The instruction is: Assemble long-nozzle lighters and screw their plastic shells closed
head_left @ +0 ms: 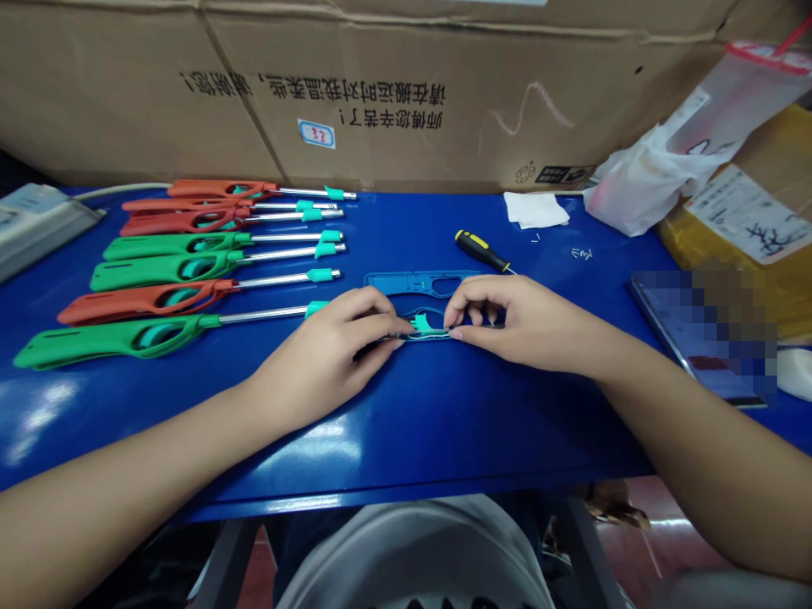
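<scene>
Head view: the left hand [348,338] and the right hand [507,315] each have thumb and forefinger clamped on a slender inner part [429,331], at the near blue casing half [436,339], which bears a turquoise trigger [420,322]. This half lies mid-table; the far blue casing half [399,283] lies just beyond. A screwdriver [477,246] rests farther off, slightly right; seven red and green lighters [158,298] lie side by side at left.
</scene>
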`<state>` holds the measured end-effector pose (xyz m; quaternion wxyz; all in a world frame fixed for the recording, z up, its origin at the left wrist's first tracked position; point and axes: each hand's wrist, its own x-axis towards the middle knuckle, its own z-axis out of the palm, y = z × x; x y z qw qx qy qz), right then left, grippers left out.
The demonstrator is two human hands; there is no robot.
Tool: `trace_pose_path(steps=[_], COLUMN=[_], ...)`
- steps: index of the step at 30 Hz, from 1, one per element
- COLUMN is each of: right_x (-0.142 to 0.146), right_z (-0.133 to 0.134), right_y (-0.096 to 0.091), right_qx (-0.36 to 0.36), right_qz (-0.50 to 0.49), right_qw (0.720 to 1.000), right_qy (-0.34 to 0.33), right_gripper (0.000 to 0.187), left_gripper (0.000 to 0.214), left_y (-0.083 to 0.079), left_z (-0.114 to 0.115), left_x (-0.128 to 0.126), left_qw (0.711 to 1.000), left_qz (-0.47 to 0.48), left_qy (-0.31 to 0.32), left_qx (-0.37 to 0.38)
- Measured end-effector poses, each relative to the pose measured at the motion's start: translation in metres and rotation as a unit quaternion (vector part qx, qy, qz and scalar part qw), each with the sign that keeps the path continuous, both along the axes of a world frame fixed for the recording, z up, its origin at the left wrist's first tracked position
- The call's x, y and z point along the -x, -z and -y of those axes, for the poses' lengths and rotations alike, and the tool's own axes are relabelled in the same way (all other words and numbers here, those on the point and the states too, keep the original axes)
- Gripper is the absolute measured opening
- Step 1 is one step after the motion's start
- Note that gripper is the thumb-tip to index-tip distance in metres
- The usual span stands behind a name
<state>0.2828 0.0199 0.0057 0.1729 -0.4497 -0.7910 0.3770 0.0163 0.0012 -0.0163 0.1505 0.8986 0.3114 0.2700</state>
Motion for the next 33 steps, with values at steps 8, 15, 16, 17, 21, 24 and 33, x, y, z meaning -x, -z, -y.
trace_pose_path(steps=[8, 15, 16, 17, 21, 24, 33], right_x=[0.003, 0.012, 0.013, 0.014, 0.016, 0.015, 0.005], right_z=[0.001, 0.005, 0.005, 0.005, 0.006, 0.006, -0.002], right_y=[0.002, 0.005, 0.006, 0.007, 0.008, 0.006, 0.005], right_qx=[-0.011, -0.057, -0.06, -0.062, -0.061, -0.047, -0.03], right_qz=[-0.01, -0.032, -0.035, -0.039, -0.051, -0.058, -0.03], right_qw=[1.0, 0.998, 0.997, 0.997, 0.996, 0.997, 0.999], right_qy=[-0.013, -0.026, -0.024, -0.022, -0.029, -0.032, -0.003], right_gripper=[0.009, 0.012, 0.013, 0.013, 0.017, 0.018, 0.007], left_gripper=[0.022, 0.022, 0.021, 0.021, 0.021, 0.022, 0.023], left_y=[0.001, 0.002, 0.002, 0.002, 0.002, 0.002, 0.001], left_z=[0.0, 0.0, 0.0, 0.0, 0.0, 0.0, -0.002], left_x=[-0.001, -0.002, -0.002, -0.002, -0.002, -0.002, 0.001], left_qw=[1.0, 0.999, 0.999, 0.999, 0.999, 0.999, 0.999], left_qz=[0.002, 0.017, 0.018, 0.017, 0.016, 0.015, -0.025], left_qy=[0.0, -0.004, -0.004, -0.005, -0.005, 0.002, 0.022], left_qx=[0.015, 0.039, 0.04, 0.04, 0.044, 0.037, -0.041])
